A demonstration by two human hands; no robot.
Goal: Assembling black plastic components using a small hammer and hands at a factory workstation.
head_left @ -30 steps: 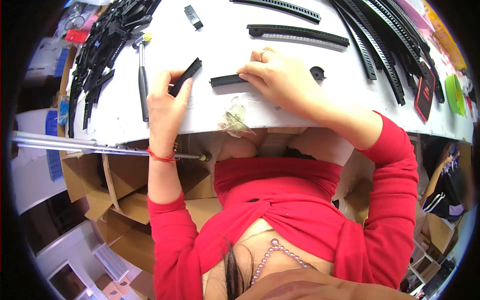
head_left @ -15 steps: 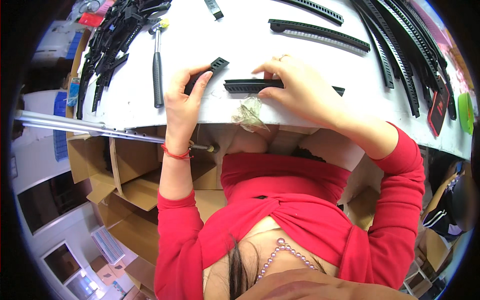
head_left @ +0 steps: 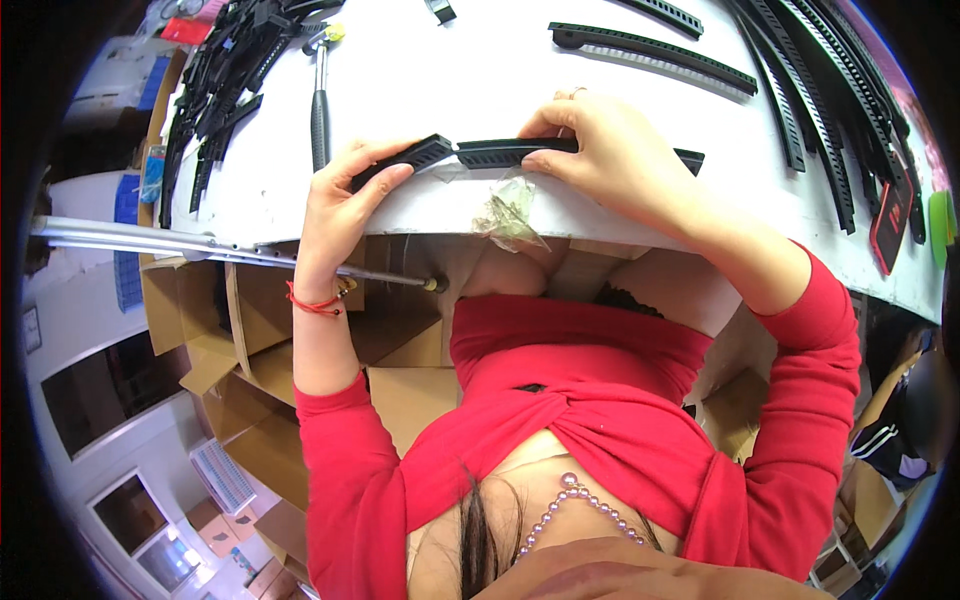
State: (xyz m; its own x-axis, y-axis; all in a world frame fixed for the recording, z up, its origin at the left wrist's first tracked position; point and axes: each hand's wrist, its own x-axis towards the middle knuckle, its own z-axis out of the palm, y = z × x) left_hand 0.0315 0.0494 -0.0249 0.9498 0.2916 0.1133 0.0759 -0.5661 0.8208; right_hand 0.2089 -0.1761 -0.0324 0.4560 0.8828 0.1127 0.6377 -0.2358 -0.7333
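My left hand pinches a black slotted plastic strip between thumb and fingers, its free end pointing up and to the right. Close to that end lies the tip of a second black slotted strip, which my right hand grips from above. Its far end comes out past my right wrist. The two tips almost meet; whether they touch I cannot tell. Just below them, a crumpled clear plastic bag hangs over the front edge of the white table.
A hammer with a black grip lies left of my hands. Black parts form a heap at the far left. Long slotted strips lie beyond my right hand, with more bundled at right beside a red-edged phone. Cardboard boxes stand below the table.
My left hand has moved left and slightly down, tilting its strip flatter. The right-hand strip has risen a little, and the two tips are now nearly in line. The whole view has shifted slightly.
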